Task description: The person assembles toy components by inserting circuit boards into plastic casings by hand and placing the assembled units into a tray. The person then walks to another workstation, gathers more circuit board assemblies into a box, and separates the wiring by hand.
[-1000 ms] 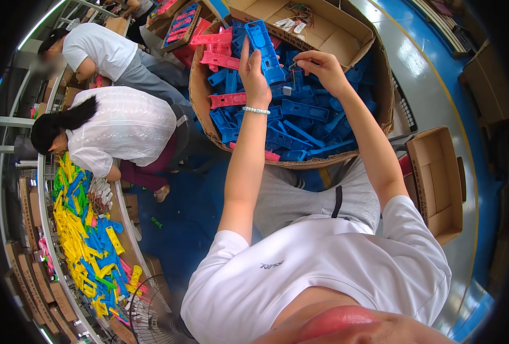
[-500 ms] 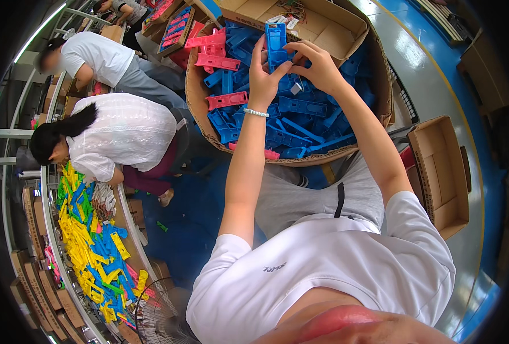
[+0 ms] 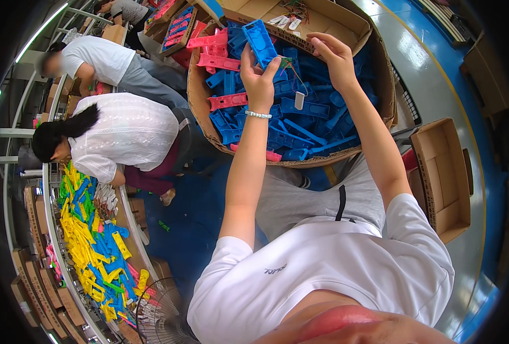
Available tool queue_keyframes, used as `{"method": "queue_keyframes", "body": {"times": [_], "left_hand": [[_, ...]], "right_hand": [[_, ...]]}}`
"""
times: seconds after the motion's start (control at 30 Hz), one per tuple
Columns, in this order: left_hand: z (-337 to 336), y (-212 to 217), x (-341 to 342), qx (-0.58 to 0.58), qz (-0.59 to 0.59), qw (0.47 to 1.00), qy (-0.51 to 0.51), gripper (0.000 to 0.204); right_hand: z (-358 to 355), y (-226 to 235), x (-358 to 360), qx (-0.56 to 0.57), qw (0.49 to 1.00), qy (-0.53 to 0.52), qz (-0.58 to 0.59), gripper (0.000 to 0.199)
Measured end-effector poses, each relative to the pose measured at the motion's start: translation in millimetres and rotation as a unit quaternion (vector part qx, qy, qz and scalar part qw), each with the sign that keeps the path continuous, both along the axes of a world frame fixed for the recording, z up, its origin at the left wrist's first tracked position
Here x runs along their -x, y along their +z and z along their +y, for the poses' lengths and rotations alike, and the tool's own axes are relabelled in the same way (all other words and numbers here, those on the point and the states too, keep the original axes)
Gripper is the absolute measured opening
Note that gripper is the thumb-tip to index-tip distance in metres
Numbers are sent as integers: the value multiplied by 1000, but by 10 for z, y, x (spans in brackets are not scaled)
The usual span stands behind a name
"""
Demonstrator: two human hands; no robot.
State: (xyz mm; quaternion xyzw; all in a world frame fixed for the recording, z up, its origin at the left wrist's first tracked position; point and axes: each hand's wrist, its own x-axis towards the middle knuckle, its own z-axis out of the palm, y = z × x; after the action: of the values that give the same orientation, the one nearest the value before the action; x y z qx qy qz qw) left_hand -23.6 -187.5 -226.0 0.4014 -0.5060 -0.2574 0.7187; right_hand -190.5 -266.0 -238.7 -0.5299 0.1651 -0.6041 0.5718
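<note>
My left hand (image 3: 258, 83) grips a blue plastic casing (image 3: 258, 41), long and tray-shaped, tilted above a big carton (image 3: 200, 117). From the casing's lower right side a small green circuit board (image 3: 287, 62) sticks out, and a white piece (image 3: 300, 101) dangles from it on thin wires. To the right, my right hand (image 3: 336, 63) is raised with its fingers apart, holding nothing, near the edge of a shallow cardboard box (image 3: 340, 28). Several white pieces with wires (image 3: 286, 22) lie in that box. Blue casings (image 3: 303, 107) and a few pink casings (image 3: 227, 101) fill the carton.
At left, two people in white tops (image 3: 122, 129) lean over a long bench heaped with yellow, blue and green plastic parts (image 3: 94, 241). A wire-guarded fan (image 3: 163, 312) stands at the lower left. An open cardboard box (image 3: 446, 178) lies at right, near a black crate (image 3: 406, 94).
My right hand has left the blue casing and moved right, opening its fingers. My left hand has tilted the casing leftward, and the white piece now hangs lower on its wires.
</note>
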Motion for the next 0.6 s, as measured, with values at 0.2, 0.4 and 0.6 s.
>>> {"method": "queue_keyframes", "body": {"times": [0.2,0.4,0.6], "left_hand": [[16,26,68,21,14,999,-24,65],[35,68,85,50,56,996,-37,66],[62,35,140,53,-37,998,-13,61]], "right_hand": [[-65,16,66,-120,966,202,-109,24],[-30,24,63,-66,987,143,-11,31],[60,47,41,64,981,81,165,21]]}}
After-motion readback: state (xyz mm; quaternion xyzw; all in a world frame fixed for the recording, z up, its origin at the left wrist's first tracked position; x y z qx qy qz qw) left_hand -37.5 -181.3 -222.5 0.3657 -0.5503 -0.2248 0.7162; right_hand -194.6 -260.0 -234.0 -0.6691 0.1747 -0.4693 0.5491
